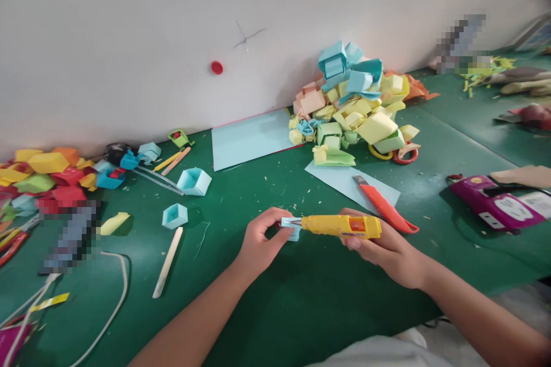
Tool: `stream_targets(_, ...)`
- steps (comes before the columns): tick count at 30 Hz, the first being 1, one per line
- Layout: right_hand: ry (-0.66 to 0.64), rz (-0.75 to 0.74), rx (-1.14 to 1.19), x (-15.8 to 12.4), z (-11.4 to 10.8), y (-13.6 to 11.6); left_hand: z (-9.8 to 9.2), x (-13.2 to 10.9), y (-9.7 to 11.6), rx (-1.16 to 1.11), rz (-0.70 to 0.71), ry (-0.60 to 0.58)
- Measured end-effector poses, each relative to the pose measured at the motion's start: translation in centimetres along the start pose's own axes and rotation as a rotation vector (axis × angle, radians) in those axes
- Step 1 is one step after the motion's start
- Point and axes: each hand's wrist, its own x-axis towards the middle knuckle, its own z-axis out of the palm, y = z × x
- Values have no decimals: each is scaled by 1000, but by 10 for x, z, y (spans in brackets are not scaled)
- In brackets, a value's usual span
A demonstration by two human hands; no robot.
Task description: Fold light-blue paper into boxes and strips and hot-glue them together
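My left hand [267,241] pinches a small light-blue folded paper piece [293,234] between thumb and fingers, a little above the green table. In my right hand [387,249] is a yellow glue gun [331,225], lying nearly level and pointing left. Its metal nozzle meets the top of the paper piece or hovers just over it; I cannot tell which. Part of the paper is hidden under my left fingers. An orange-handled utility knife [383,203] lies just beyond my right hand, partly on a light-blue sheet [331,179].
Blue open paper boxes [194,182] and a wooden stick [167,264] lie left. Folded paper pieces [357,109] are heaped against the wall, beside a light-blue sheet [252,139]. A purple power strip [495,203] stands right. A white cable [124,281] curls at left.
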Motion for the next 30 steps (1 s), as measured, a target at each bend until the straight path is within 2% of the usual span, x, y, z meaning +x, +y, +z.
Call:
stream_targets(6, 81, -12, -29, -1, 0, 1, 0, 0, 1, 4, -11, 4)
stream_targets(11, 15, 3, -31, 0, 1, -2, 0, 0, 1, 2, -12, 9)
stream_targets(20, 71, 95, -41, -2, 2, 2, 0, 0, 0, -5, -12, -1)
stream_targets(30, 57, 56, -81, -2, 1, 1, 0, 0, 1, 1, -12, 9)
